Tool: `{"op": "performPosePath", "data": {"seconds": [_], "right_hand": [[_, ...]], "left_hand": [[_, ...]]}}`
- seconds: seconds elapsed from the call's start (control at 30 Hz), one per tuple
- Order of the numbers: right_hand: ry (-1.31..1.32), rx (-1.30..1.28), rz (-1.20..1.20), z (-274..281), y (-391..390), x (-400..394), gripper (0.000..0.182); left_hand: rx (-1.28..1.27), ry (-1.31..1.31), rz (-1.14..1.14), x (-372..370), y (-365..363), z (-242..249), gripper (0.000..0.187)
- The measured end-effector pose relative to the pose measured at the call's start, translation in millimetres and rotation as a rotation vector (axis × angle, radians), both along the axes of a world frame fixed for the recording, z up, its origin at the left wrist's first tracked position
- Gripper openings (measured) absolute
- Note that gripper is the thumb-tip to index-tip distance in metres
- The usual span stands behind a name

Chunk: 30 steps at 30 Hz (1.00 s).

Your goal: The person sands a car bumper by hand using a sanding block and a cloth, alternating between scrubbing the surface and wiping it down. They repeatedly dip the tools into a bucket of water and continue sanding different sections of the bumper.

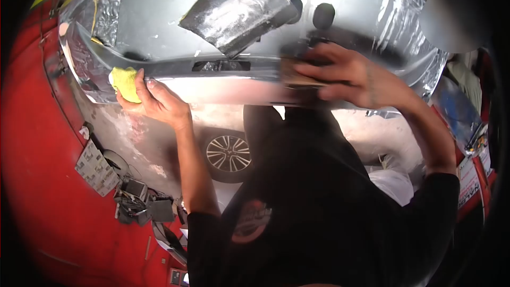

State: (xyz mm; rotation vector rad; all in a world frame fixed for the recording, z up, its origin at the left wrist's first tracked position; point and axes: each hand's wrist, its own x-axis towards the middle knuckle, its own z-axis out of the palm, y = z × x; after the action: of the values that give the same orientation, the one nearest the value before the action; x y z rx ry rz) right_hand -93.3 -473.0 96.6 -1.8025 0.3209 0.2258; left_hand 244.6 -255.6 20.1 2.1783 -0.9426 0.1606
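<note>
The car panel [154, 32] stretched across in front of the person. The hands were well apart. The left hand [159, 105] was closed around a yellow cloth [125, 83] at the left part of the panel's near edge. The right hand [358, 78], blurred, had its fingers clamped on a brown block [296, 74] against the near edge, right of the panel's middle. A dark sheet [236, 11] with whitish smears lay tilted on top of the panel, and a smaller patch with yellow edging [108, 18] was near its left end. A wheel [228, 154] showed on the person's side of the panel.
</note>
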Motion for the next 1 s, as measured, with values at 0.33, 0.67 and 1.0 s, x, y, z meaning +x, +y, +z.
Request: {"op": "performPosePath", "data": {"seconds": [0.33,0.67,1.0], "right_hand": [[-0.037,-0.022,0.000,-0.4,2.3,12.0,0.052],[-0.227,-0.112,-0.049,-12.4,30.3,79.4,0.054],[-0.208,-0.097,-0.077,-6.8,38.2,134.6,0.046]], "left_hand": [[-0.012,-0.034,0.008,2.8,-2.0,-1.9,0.041],[-0.016,-0.084,-0.057,4.0,2.5,-4.3,0.044],[-0.015,-0.140,-0.068,6.4,3.3,-2.9,0.046]]}}
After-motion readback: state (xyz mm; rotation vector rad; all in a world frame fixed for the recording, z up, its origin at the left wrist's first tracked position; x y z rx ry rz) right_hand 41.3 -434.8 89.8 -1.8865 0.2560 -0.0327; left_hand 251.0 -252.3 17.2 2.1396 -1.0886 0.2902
